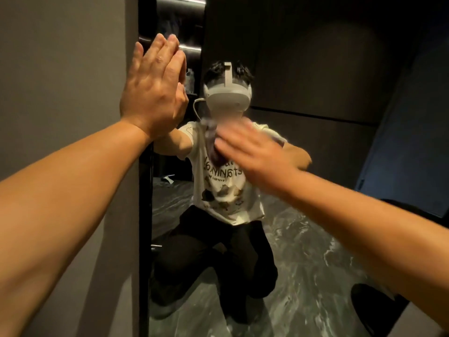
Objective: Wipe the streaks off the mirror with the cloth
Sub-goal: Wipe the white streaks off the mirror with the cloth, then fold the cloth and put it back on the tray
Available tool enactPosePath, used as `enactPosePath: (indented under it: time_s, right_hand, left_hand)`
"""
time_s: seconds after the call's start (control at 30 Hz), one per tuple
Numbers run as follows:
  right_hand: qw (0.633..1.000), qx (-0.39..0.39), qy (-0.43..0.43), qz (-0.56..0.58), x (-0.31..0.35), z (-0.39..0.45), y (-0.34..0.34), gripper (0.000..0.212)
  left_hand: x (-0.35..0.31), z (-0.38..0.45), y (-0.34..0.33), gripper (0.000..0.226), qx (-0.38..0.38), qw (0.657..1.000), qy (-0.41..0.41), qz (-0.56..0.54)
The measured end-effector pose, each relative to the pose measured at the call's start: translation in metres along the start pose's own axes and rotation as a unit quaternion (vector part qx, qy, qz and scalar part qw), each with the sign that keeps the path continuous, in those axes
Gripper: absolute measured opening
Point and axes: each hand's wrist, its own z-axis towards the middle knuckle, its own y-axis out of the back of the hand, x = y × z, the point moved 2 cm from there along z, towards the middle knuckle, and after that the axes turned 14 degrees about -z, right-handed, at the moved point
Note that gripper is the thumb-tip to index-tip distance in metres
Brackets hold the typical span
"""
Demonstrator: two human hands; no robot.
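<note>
Cloth [211, 139], soft, thin and light, bunched under blurred right hand [252, 156] flat against mirror [315, 142] at centre; left hand [155, 91] spread, bracing far-left edge; fragile glass, gentle pressure.

The tall, flat glass mirror [303, 117] stands upright against the wall. Its dark left edge runs straight from 12 o'clock down to 6 o'clock. The glass is shiny and shows a dark room and a grey marbled floor. The small, soft, greyish cloth [211, 135] is pressed flat on the glass near the middle, a little toward 12 o'clock. It looks blurry, and only its left part shows.
</note>
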Motion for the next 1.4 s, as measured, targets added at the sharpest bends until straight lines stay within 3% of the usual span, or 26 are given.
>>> enactPosePath:
  time_s: [0.1,0.17,0.3,0.5,0.63,0.73,0.83,0.9,1.0,1.1,1.17,1.27,1.33,1.4]
  right_hand:
    - [0.981,-0.031,-0.159,-0.107,-0.074,0.061,0.011,0.047]
    - [0.976,-0.017,-0.176,-0.130,-0.083,0.083,0.008,0.050]
    - [0.994,-0.015,-0.062,-0.090,-0.024,0.059,-0.008,0.046]
    - [0.983,0.110,0.143,0.030,0.111,-0.083,-0.041,0.039]
    - [0.963,0.166,0.170,0.129,0.117,-0.100,-0.045,0.042]
    - [0.934,0.170,0.107,0.295,0.103,-0.082,-0.022,0.041]
    - [0.853,0.235,-0.096,0.456,0.080,-0.067,0.005,0.044]
    - [0.756,0.322,-0.219,0.526,0.060,-0.063,0.012,0.045]
    - [0.572,0.382,-0.325,0.649,0.022,-0.053,0.024,0.026]
    - [0.446,0.402,-0.356,0.716,-0.026,-0.034,0.049,0.028]
    - [0.406,0.423,-0.354,0.729,-0.061,-0.018,0.069,0.026]
    - [0.347,0.434,-0.380,0.739,-0.112,0.006,0.099,0.020]
    - [0.334,0.447,-0.375,0.741,-0.142,0.022,0.118,0.023]
    - [0.343,0.459,-0.358,0.738,-0.172,0.039,0.137,0.016]
  left_hand:
    - [0.001,0.000,-0.002,0.055,-0.013,1.000,-0.009,-0.019]
    - [0.002,0.001,-0.001,0.054,-0.020,0.999,-0.017,-0.027]
    - [0.007,0.001,-0.003,0.053,-0.023,0.999,-0.027,-0.023]
    - [-0.005,0.001,0.002,0.055,0.025,0.999,0.021,-0.009]
    - [-0.012,0.000,0.007,0.060,0.067,0.996,0.063,0.005]
    - [-0.018,0.003,0.007,0.063,0.093,0.992,0.088,0.003]
    - [-0.031,0.006,0.009,0.063,0.106,0.985,0.132,-0.021]
    - [-0.046,0.008,0.013,0.059,0.122,0.980,0.146,-0.052]
    - [-0.075,0.015,0.020,0.046,0.176,0.975,0.064,-0.122]
    - [-0.102,0.042,0.034,0.038,0.263,0.922,0.028,-0.283]
    - [-0.119,0.069,0.046,0.049,0.374,0.856,0.037,-0.356]
    - [-0.133,0.108,0.063,0.073,0.538,0.751,0.050,-0.379]
    - [-0.134,0.136,0.072,0.058,0.573,0.722,0.053,-0.385]
    - [-0.130,0.169,0.081,0.037,0.577,0.703,0.089,-0.406]
